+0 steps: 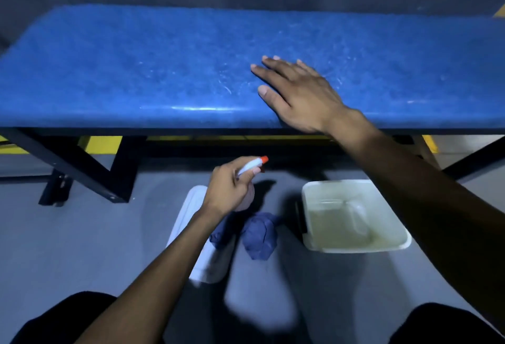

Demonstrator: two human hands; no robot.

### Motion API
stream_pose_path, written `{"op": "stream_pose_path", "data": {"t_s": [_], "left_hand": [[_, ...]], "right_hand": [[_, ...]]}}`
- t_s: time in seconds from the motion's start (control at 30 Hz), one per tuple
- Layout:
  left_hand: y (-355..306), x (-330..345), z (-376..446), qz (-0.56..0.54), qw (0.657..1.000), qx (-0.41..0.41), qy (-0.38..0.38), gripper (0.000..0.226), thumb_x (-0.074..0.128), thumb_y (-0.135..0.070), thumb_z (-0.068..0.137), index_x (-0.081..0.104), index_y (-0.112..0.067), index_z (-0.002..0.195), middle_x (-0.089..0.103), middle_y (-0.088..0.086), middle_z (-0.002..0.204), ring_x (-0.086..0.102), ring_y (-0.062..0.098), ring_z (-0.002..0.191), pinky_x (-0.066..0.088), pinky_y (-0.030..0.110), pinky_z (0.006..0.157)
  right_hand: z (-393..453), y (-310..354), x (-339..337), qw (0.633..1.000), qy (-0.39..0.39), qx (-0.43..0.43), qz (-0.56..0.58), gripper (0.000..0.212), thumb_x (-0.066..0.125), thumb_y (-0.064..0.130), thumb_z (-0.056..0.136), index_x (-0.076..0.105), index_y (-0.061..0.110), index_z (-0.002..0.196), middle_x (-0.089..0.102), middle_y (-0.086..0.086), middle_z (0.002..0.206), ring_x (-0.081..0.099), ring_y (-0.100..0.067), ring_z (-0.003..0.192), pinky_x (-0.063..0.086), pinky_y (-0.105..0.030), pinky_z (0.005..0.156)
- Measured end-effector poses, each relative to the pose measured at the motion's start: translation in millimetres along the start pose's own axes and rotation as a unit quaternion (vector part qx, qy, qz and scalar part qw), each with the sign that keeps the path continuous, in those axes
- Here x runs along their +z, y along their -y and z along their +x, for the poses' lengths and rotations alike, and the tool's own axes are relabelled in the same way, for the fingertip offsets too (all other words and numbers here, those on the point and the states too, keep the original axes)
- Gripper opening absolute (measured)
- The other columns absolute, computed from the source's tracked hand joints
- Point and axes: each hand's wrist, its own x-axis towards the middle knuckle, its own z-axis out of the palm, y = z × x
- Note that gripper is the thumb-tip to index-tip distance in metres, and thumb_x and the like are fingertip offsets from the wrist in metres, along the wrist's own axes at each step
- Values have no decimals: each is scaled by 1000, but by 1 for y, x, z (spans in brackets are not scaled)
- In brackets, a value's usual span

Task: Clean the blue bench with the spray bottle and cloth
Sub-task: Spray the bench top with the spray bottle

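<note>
Early stage: left hand (228, 186) grips white spray bottle with orange nozzle (252, 164) below long blue padded bench (136, 70). Right hand (297, 95) flat, fingers spread, on bench. Crumpled blue cloth (259, 237) on near floor, unused; wiping remains.

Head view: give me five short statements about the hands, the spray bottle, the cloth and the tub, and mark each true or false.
1. The left hand grips the white spray bottle with the orange nozzle. True.
2. The right hand holds the crumpled dark blue cloth. False: it lies flat with straight fingers on the blue padded bench.
3. The cloth lies on the bench. False: it lies on the grey floor.
4. The white plastic tub stands on the floor, right of the cloth. True.
5. The tub is dry. False: it holds cloudy liquid.
</note>
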Motion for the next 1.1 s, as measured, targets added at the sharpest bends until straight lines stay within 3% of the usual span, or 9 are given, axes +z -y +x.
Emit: {"op": "stream_pose_path", "data": {"t_s": [0.27, 0.43, 0.53, 0.6, 0.67, 0.77, 0.9, 1.0, 1.1], "left_hand": [[63, 78, 44, 19, 996, -71, 46, 27, 64, -32, 98, 75, -29, 122, 80, -4, 116, 73, 17, 113, 55, 32, 95], [77, 97, 49, 84, 990, -116, 12, 36, 59, -19, 101, 67, -24, 136, 75, 20, 121, 67, 44, 114, 50, 40, 94], [75, 96, 45, 75, 991, -111, -6, 49, 65, -25, 97, 56, -24, 146, 68, 15, 136, 62, 38, 124, 46, 40, 105], [80, 95, 22, 35, 993, -42, -102, 41, 72, -21, 91, 59, -22, 130, 63, 3, 132, 56, 25, 122, 41, 36, 109], [94, 97, -16, 55, 986, -8, -158, 16, 71, -25, 90, 56, -20, 95, 57, 0, 101, 46, 18, 97, 41, 37, 93], [132, 115, -68, 123, 991, 54, 11, 22, 78, -28, 81, 64, -20, 95, 60, 0, 104, 55, 25, 97, 48, 46, 86], [183, 142, -78, 280, 927, 75, 238, 92, 75, -46, 60, 46, -33, 147, 49, 20, 151, 48, 48, 139, 45, 57, 111], [196, 155, -58, 327, 899, 28, 290, 103, 82, -45, 46, 46, -37, 142, 58, 20, 137, 58, 47, 121, 56, 53, 93], [169, 144, -48, 301, 922, 19, 243, 70, 80, -34, 62, 53, -30, 127, 62, 14, 116, 65, 41, 97, 58, 45, 77]], "right_hand": [[1, -1, 10, 999, -54, 3, 2, 53, 24, 50, 104, 36, 32, 152, 35, 3, 160, 29, -16, 148, 18, -42, 122], [3, -2, 13, 998, -70, 4, 9, 52, 24, 50, 104, 38, 32, 151, 37, 6, 158, 30, -13, 147, 18, -40, 122], [5, -2, 13, 997, -70, 7, 14, 52, 24, 51, 103, 37, 33, 151, 36, 7, 159, 28, -11, 148, 17, -41, 122], [4, -3, 13, 997, -71, 10, 16, 52, 25, 51, 103, 38, 33, 150, 36, 7, 159, 27, -11, 148, 17, -41, 122], [4, -3, 14, 997, -72, 12, 18, 52, 25, 51, 104, 38, 33, 150, 36, 7, 159, 27, -11, 148, 17, -41, 122], [5, -2, 16, 997, -74, 10, 21, 50, 26, 48, 104, 38, 33, 151, 36, 6, 158, 27, -11, 149, 17, -41, 122], [4, -4, 18, 996, -86, 11, 21, 50, 27, 48, 105, 40, 33, 150, 38, 7, 158, 28, -11, 148, 19, -41, 121], [4, -3, 18, 996, -90, 10, 21, 50, 27, 47, 104, 41, 32, 150, 40, 7, 157, 29, -11, 148, 20, -41, 121], [5, -2, 16, 996, -86, 10, 19, 50, 27, 47, 105, 40, 32, 150, 39, 6, 157, 29, -11, 148, 20, -41, 121]]}}
